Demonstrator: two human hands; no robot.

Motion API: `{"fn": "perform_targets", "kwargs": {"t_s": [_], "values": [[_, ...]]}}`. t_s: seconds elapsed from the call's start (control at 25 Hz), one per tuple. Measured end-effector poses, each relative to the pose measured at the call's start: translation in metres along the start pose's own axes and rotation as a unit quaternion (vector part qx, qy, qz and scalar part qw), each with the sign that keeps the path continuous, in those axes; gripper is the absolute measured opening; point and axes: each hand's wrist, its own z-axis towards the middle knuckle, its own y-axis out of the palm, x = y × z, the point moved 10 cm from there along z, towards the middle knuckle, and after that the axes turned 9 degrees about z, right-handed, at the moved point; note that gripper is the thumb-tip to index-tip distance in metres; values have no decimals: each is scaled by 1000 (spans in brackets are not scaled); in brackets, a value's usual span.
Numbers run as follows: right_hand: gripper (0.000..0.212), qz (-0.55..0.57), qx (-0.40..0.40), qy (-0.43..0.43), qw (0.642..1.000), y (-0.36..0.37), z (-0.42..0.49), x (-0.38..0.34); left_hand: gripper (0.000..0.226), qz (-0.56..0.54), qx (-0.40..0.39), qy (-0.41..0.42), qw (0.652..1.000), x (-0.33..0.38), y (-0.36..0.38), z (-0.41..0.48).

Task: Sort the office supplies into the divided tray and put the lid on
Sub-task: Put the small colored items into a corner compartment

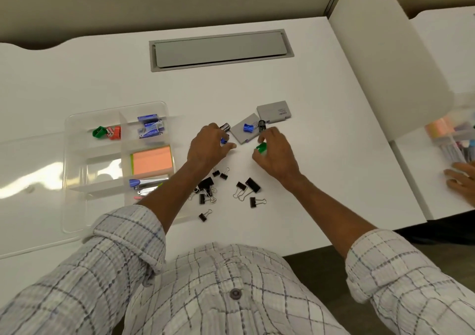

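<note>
Head view: our left hand (208,147) grips a blue item (224,141), right hand (275,154) a green sharpener (262,147); tray (74,193) lies leftward, nearer left.

A clear tray (77,206), black clips (253,184) and two grey boxes (274,112) are laid on the white table (308,77). A grey flap (221,50) is set in it.

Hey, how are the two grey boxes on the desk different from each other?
The nearer grey box carries a blue sharpener and lies turned diagonally; the farther grey box has nothing on top and sits nearly level in view. Both are flat, grey and outside the tray.
</note>
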Motion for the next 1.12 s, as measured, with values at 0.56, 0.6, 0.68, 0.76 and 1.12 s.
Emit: {"fn": "perform_targets", "kwargs": {"t_s": [0.56, 0.6, 0.68, 0.76, 1.12], "values": [[42, -69, -51, 9, 996, 6, 46, 14, 35, -63, 42, -4, 997, -14, -22, 34], [40, -64, -50, 8, 997, 6, 46, 14, 35, -60, 34, -5, 998, -13, -18, 37], [38, -58, -47, 3, 997, 5, 45, 14, 37, -56, 15, -10, 998, -13, -10, 40], [38, -66, -37, 2, 997, 1, 44, 16, 38, -52, -4, -9, 999, -12, 0, 41], [62, -1, 5, 28, 1000, -11, 35, 25, 35, -68, -15, -10, 998, -10, 4, 40]]}}
